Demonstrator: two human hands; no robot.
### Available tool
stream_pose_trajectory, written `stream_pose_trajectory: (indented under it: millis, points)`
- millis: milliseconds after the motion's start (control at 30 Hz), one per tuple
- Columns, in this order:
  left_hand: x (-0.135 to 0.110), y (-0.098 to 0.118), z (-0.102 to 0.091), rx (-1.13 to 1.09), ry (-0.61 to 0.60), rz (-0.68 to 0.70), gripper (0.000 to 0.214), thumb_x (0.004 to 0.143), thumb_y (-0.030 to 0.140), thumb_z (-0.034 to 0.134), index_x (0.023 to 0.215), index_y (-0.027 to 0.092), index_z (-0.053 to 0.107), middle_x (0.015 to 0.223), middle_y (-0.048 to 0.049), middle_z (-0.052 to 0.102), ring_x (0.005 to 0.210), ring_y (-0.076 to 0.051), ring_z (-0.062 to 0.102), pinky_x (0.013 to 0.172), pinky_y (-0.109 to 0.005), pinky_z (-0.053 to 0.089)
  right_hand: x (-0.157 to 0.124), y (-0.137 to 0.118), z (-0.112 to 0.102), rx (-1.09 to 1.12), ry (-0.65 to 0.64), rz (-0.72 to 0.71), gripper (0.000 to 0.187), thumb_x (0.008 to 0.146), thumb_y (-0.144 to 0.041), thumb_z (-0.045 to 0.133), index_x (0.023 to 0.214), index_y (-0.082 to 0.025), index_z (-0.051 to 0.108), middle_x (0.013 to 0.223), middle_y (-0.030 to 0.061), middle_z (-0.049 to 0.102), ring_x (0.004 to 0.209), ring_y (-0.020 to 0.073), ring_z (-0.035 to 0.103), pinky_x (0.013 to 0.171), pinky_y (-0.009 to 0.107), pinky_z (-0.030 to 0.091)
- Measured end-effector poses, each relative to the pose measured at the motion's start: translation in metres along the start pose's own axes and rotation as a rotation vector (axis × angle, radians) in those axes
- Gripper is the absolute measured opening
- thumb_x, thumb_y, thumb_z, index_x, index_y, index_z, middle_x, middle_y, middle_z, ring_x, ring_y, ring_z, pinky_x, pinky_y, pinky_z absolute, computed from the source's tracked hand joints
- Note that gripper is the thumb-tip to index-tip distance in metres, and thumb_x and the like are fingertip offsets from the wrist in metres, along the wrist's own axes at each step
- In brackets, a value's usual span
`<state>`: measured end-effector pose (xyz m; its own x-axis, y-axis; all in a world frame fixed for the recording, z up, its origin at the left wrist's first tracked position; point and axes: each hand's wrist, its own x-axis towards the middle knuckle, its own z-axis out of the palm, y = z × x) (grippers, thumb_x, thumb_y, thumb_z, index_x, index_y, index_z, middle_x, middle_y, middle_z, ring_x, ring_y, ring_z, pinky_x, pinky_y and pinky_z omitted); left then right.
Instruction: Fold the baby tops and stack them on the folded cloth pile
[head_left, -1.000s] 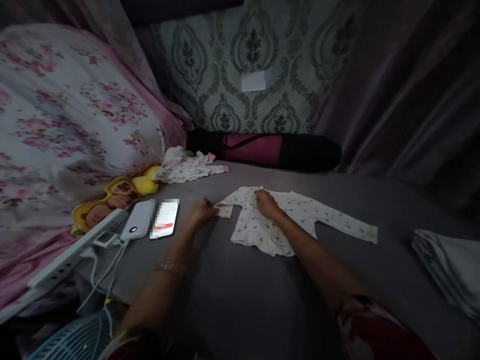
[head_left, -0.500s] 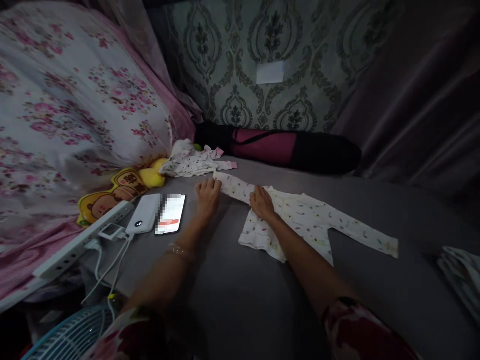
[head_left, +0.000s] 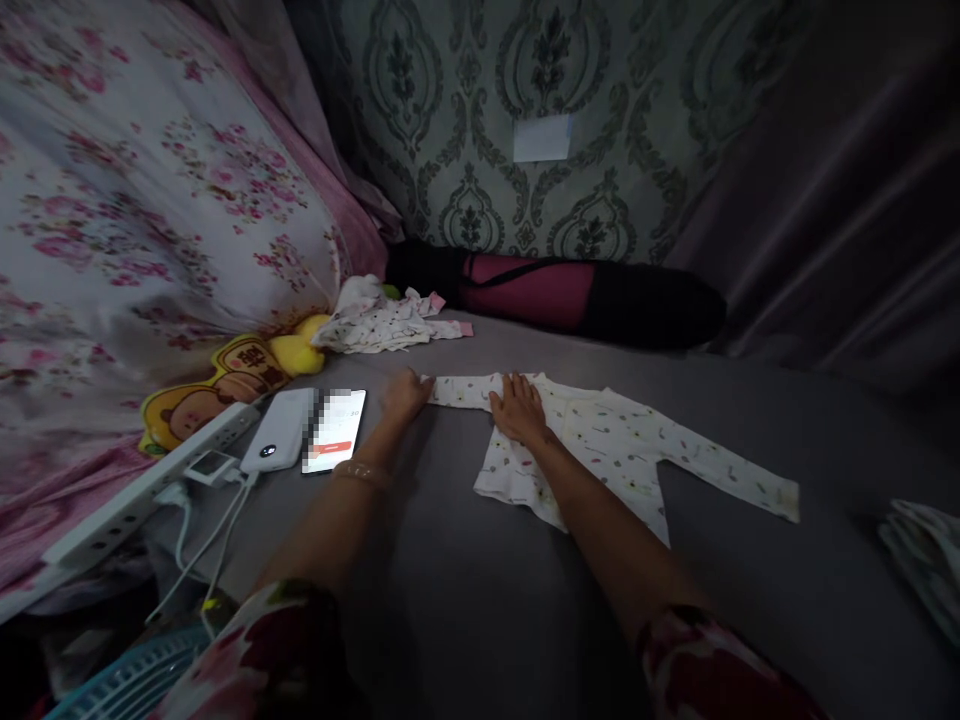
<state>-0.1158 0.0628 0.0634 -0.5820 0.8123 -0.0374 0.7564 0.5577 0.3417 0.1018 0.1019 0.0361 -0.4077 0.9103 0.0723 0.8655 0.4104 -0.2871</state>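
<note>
A small white long-sleeved shirt (head_left: 600, 440) with a scattered print lies spread on the grey bed sheet (head_left: 465, 580). My left hand (head_left: 407, 395) is closed on the cuff end of its left-hand sleeve, which runs out straight and narrow. Flat on the shirt near that sleeve's shoulder rests my right hand (head_left: 519, 408), fingers stretched out and pressing on the cloth. The other sleeve reaches out to the right, untouched. Part of the shirt's lower edge is hidden behind my right forearm.
To the left are a phone (head_left: 334, 430), a white power bank (head_left: 277, 430), a power strip (head_left: 150, 485) with cables and a yellow plush toy (head_left: 217, 390). Crumpled baby clothes (head_left: 382, 320) and a long black-and-maroon bag (head_left: 555, 295) lie at the back. A blue fan (head_left: 142, 680) stands lower left.
My left hand has moved slightly left and down, drawing the sleeve from a slant into a straighter, lower line. My right hand stays on the shirt, its fingers a little more spread.
</note>
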Motion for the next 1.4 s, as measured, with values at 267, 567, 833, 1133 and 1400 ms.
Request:
stream_pose_trajectory:
  millis: [267,567,833,1133,1400]
  points:
    - [0.014,0.003,0.01,-0.037,-0.016,0.076,0.03,0.088,0.037,0.047,0.105,0.015,0.059,0.11,-0.0159,0.068,0.101,-0.026,0.064,0.074,-0.029,0.046,0.002,-0.001,0.003,0.016,0.017,0.021,0.063,0.098,-0.045,0.03,0.15,-0.009,0.029,0.157,0.0164,0.025,0.145,0.0285,0.018,0.116,0.043,0.009]
    - [-0.015,0.006,0.019,0.011,0.15,0.2,0.038,0.094,0.025,0.029,0.12,0.004,0.047,0.113,-0.0253,0.061,0.109,-0.032,0.058,0.089,-0.04,0.044,-0.003,-0.003,-0.004,0.055,0.007,0.003,0.055,0.099,-0.046,0.032,0.148,-0.023,0.037,0.16,0.0103,0.021,0.146,0.0301,0.015,0.117,0.047,0.006]
    - [-0.045,0.014,-0.006,0.076,0.23,0.159,0.046,0.084,0.042,0.053,0.114,0.007,0.056,0.12,-0.0245,0.057,0.114,-0.037,0.052,0.092,-0.045,0.042,-0.023,0.047,-0.062,0.546,0.029,0.058,0.051,0.099,-0.038,0.032,0.146,-0.018,0.04,0.148,0.0078,0.045,0.133,0.0179,0.043,0.108,0.031,0.035]
    - [-0.117,0.023,0.011,-0.023,-0.317,0.396,0.031,0.083,0.042,0.053,0.077,0.016,0.067,0.072,-0.003,0.065,0.073,-0.018,0.06,0.06,-0.025,0.038,-0.154,0.142,-0.096,0.147,0.091,0.398,0.031,0.09,-0.035,0.046,0.085,-0.017,0.07,0.084,0.008,0.072,0.082,0.0199,0.065,0.07,0.027,0.046]
    - [-0.141,0.024,0.019,-0.012,-0.288,0.353,0.034,0.082,0.049,0.052,0.083,0.018,0.067,0.08,-0.0043,0.068,0.078,-0.02,0.062,0.061,-0.025,0.039,-0.216,0.124,-0.093,-0.024,-0.109,0.559,0.041,0.089,-0.051,0.046,0.086,-0.019,0.07,0.093,0.014,0.071,0.088,0.0278,0.066,0.071,0.034,0.045]
